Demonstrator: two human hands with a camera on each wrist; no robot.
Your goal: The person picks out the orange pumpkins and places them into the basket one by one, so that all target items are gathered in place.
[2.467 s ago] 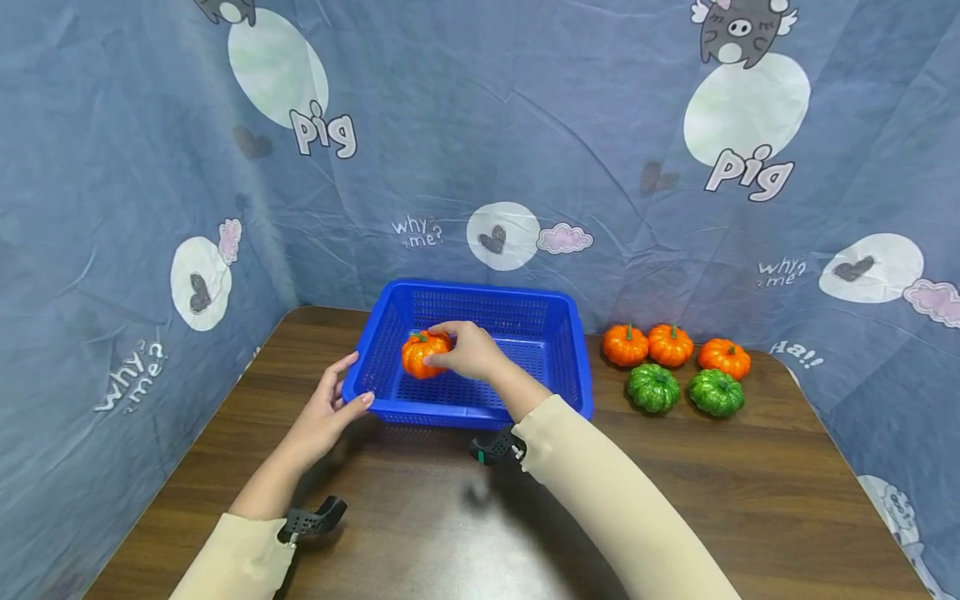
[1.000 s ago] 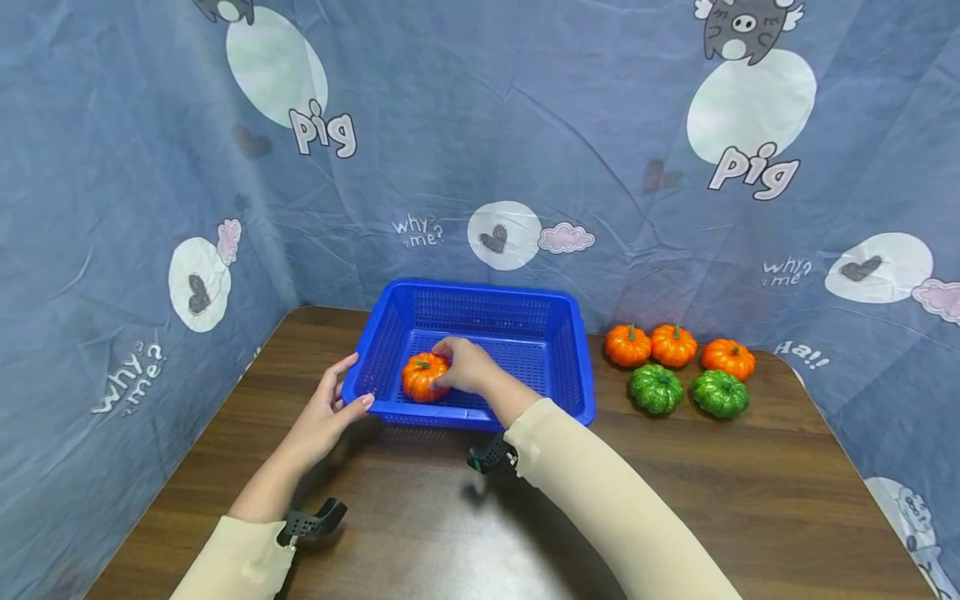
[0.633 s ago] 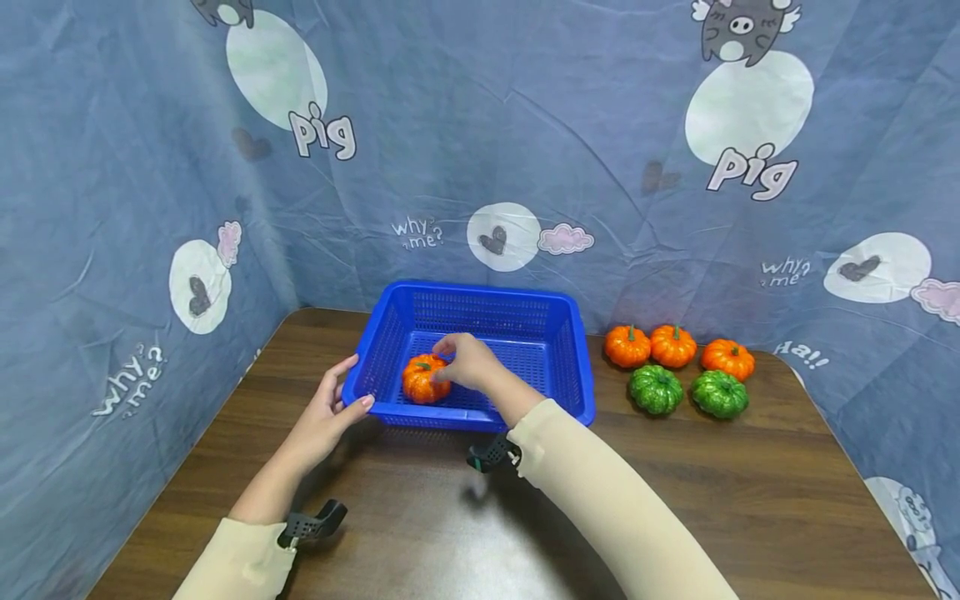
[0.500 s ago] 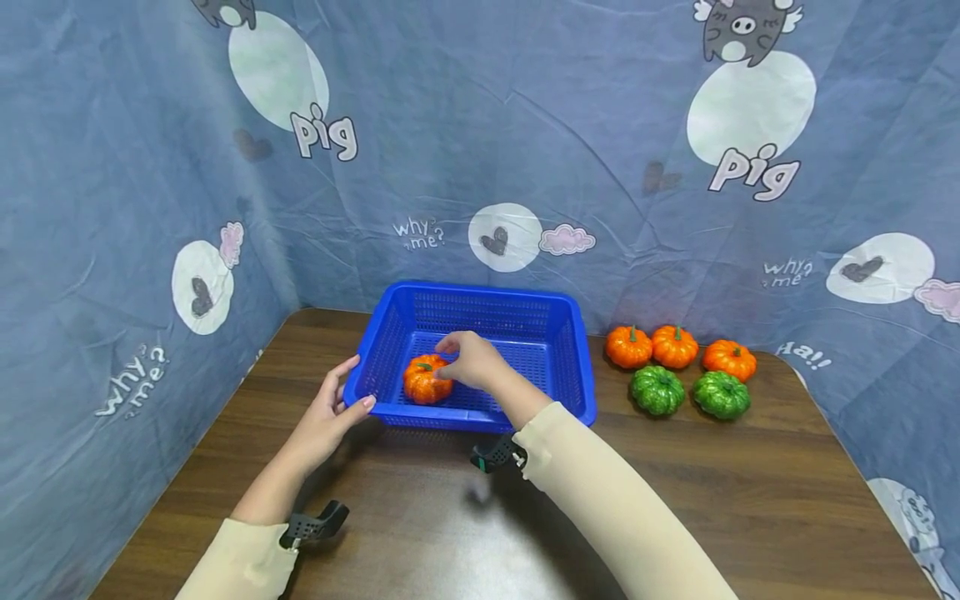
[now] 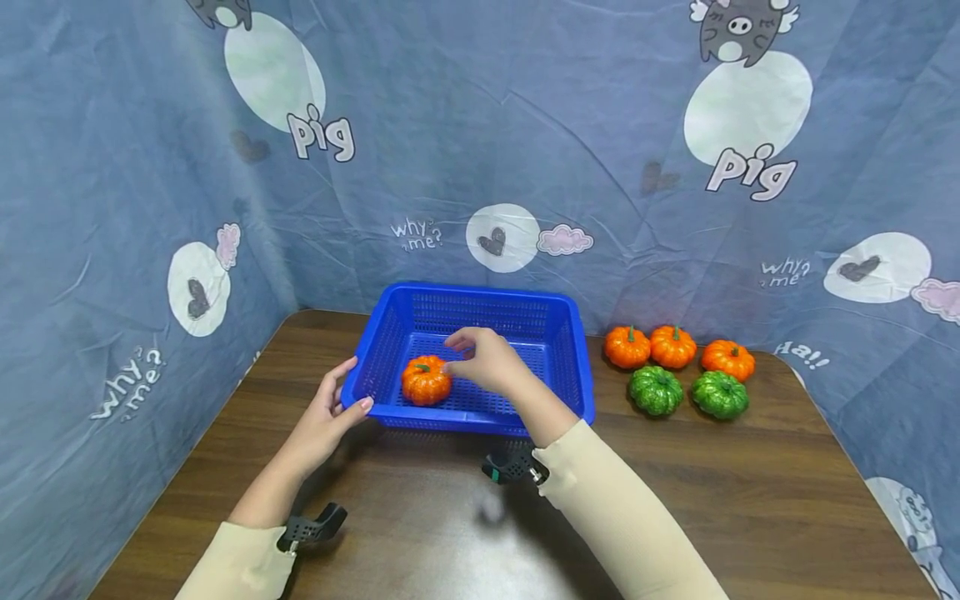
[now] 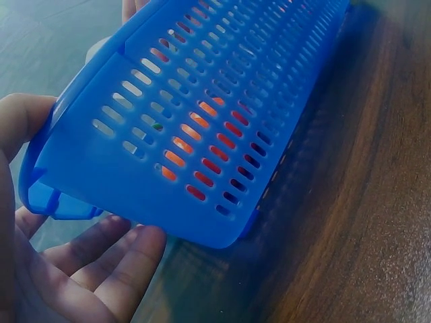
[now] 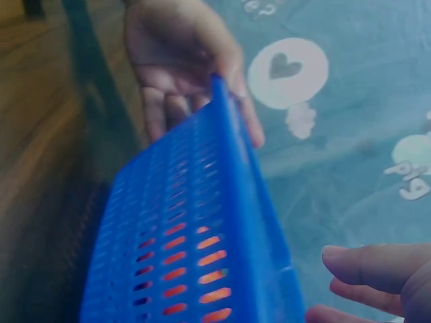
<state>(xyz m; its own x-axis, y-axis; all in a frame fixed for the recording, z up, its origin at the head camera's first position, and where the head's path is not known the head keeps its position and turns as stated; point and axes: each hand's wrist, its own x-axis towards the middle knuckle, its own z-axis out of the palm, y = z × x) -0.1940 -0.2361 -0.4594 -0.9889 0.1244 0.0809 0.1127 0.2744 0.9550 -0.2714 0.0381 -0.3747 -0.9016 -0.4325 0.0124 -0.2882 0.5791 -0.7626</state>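
Note:
A blue plastic basket (image 5: pixel 465 419) with slotted walls stands on the table near the backdrop. Inside, toward its left front, sits an orange toy pumpkin (image 5: pixel 426 382) with a green stem; its colour shows through the slots in both wrist views. My left hand (image 5: pixel 322 421) holds the basket's left front corner, thumb over the rim and fingers against the outer wall in the left wrist view (image 6: pixel 81 269). Above the basket, just right of the pumpkin, my right hand (image 5: pixel 491 360) hovers with thumb and fingers parted and nothing between them.
Right of the basket, three orange toy pumpkins (image 5: pixel 672 346) stand in a back row. Two green toy pumpkins (image 5: pixel 656 391) sit in front of them. A blue printed cloth (image 5: pixel 420 100) hangs behind the wooden table (image 5: pixel 420 517).
My right hand lowered the orange pumpkin to the basket floor, let go of it, then drew up and to the right. The left hand has stayed on the basket's corner.

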